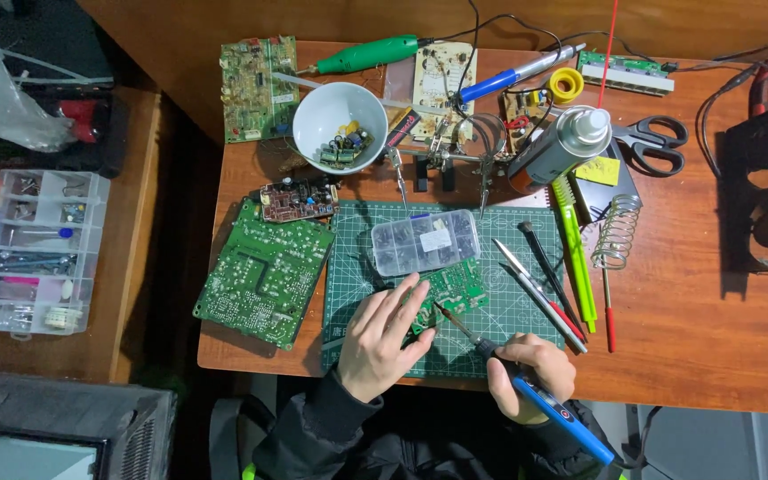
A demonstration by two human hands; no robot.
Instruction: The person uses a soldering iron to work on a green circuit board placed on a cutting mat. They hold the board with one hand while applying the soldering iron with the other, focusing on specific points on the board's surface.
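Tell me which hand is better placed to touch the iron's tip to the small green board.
Right. The right hand grips the blue soldering iron, its tip right at the small board's edge. The left hand lies flat on that board, steadying it.

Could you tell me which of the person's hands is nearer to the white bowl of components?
Left. The left hand rests on the small green board, below the white bowl; the right hand, holding the soldering iron, sits farther right and lower.
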